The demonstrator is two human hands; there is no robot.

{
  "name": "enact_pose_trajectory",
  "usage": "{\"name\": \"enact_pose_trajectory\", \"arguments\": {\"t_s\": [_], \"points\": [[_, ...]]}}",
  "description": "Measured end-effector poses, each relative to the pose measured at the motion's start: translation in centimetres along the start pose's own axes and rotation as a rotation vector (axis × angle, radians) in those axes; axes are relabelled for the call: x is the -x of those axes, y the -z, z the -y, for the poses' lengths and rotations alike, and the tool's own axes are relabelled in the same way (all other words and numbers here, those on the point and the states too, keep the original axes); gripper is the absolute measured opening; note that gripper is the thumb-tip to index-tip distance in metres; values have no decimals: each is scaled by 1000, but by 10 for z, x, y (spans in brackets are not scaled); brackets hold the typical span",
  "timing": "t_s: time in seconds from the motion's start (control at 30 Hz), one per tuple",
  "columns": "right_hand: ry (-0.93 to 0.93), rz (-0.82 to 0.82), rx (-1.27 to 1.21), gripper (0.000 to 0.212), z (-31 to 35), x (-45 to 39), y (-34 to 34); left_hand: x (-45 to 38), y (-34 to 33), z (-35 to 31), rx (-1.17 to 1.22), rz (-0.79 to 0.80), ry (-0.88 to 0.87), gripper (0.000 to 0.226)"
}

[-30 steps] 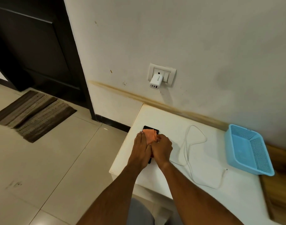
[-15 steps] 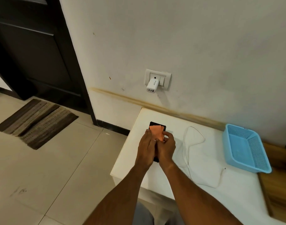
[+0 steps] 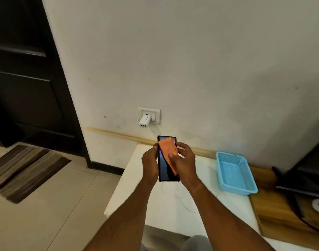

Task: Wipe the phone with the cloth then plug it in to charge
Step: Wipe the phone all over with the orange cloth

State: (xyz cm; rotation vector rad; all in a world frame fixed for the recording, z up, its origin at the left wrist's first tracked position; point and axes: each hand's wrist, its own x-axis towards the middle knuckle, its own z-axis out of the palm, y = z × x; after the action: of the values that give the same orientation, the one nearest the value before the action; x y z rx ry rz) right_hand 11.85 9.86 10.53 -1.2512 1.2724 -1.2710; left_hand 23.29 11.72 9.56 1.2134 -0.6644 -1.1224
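the phone (image 3: 167, 167), a dark handset in a black case, is held upright above the white surface (image 3: 155, 205), screen toward the camera, its top edge level with the stained strip at the foot of the wall. the left hand (image 3: 150, 164) grasps the phone along its left edge, fingers curled round the case from behind. an orange cloth (image 3: 168, 151) lies folded against the upper and right part of the screen; the right hand (image 3: 184, 163) pinches it there, thumb on the cloth's front and fingers (image 3: 182, 144) curled behind the phone's right edge. the lower left part of the screen shows uncovered and dark. above and just left of the phone, a white charger adapter (image 3: 144, 121) sits plugged into a white wall socket (image 3: 149, 115), its ports facing down; no cable can be seen in them. a thin white cable (image 3: 184, 205) lies faintly visible on the surface below the hands, blurred. to the right, well apart from the hands, a light blue plastic basket (image 3: 235, 173) rests on the surface near the wall. beyond it lies a wooden board (image 3: 274, 214), with dark objects at the frame's right edge that are too cut off to identify. to the left, on the tiled floor (image 3: 46, 205), a striped brown mat (image 3: 22, 169) lies before a dark door (image 3: 28, 78).
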Motion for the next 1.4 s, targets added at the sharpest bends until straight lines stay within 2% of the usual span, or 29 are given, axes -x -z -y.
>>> {"name": "enact_pose_trajectory", "arguments": {"t_s": [0.1, 0.23, 0.4, 0.53, 0.7, 0.87, 0.97, 1.03, 1.13, 1.4], "points": [[39, 46, 20, 40, 10, 6, 14, 20, -16, -18, 156, 77, 169, 46], [138, 9, 157, 36, 15, 20, 40, 50, -38, -28, 295, 179, 329, 46], [228, -73, 312, 38, 31, 32, 65, 76, -58, -33, 286, 280, 337, 46], [307, -55, 351, 45, 40, 41, 77, 81, -64, -30, 275, 254, 292, 46], [492, -61, 542, 31, 33, 45, 74, 69, -59, -25, 353, 213, 324, 49], [617, -26, 667, 41, 21, 50, 65, 54, -56, -8, 352, 209, 352, 46], [762, -18, 960, 53, 6, 48, 65, 45, -57, 5, 396, 227, 389, 46], [754, 64, 1159, 56, -4, 45, 68, 37, -59, 13, 423, 224, 403, 46], [700, 168, 1296, 62, -20, 43, 71, 26, -60, 20, 401, 206, 411, 48], [602, 218, 1303, 68, -44, 31, 77, 13, -64, 35, 363, 248, 434, 52]]}}
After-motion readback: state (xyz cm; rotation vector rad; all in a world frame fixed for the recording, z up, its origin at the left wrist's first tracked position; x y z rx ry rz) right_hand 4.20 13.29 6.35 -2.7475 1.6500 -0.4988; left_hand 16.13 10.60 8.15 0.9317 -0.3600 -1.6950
